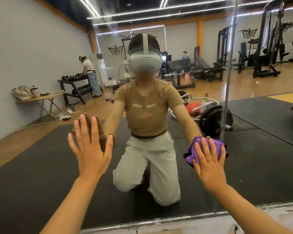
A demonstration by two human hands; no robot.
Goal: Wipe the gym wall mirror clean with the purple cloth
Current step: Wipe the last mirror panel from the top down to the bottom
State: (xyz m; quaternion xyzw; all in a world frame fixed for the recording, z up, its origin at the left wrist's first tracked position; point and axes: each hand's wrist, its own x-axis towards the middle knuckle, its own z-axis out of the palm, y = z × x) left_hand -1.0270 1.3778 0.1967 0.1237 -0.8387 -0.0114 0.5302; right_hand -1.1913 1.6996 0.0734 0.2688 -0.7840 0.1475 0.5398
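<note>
The wall mirror fills nearly the whole view and reflects me kneeling on a black floor mat. My left hand lies flat on the glass at the lower left, fingers straight and spread, holding nothing. My right hand presses the bunched purple cloth against the glass at the lower right, fingers straight over it. The cloth sticks out to the left of and above that hand. Both forearms reach up from the bottom of the view.
The mirror's bottom edge and a worn ledge run across the lower view. A vertical seam splits the mirror panels just right of the cloth. Reflected behind me are a dumbbell rack, weight machines, a barbell, a folding table and another person.
</note>
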